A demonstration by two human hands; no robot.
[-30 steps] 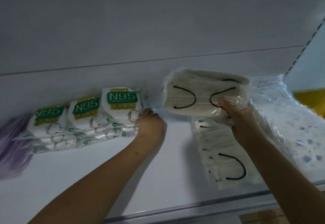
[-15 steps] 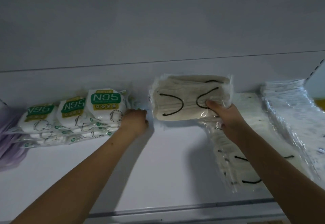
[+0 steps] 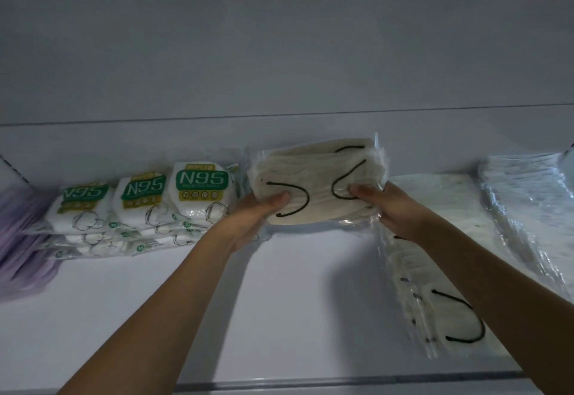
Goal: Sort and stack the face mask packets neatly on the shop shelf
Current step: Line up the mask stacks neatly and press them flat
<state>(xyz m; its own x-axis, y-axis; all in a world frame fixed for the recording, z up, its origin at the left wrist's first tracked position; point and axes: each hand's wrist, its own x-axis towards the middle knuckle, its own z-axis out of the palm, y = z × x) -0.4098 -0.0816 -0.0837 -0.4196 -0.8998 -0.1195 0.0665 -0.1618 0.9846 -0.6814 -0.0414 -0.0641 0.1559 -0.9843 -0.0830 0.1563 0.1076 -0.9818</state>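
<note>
**Both hands on the cream mask packet, mid-shelf**

So dead center of the frame there's a clear plastic packet of cream masks with black ear loops [image 3: 316, 183], standing up on its edge near the back of the white shelf [image 3: 295, 301]. Both hands are clamped on it from below. The left hand [image 3: 251, 220] comes in from the lower left and grips the packet's lower left part, thumb pressed flat on the front right by the left ear loop. The right hand [image 3: 388, 208] comes in from the lower right and grips the lower right part, thumb on the front next to the right loop. The rest of the fingers go behind the packet, so can't see them.

Just left of the packet, pretty much touching it, is a row of white N95 packets [image 3: 139, 205] with green labels, leaning back one behind the other. Far left edge of the frame has a blurry purple stack [image 3: 18, 239]. Right of center, under the right forearm, lies a flat pile of more cream packets [image 3: 441, 317]. Upper right has crinkly clear-wrapped packets [image 3: 528, 208]; contents are hard to make out.
</note>
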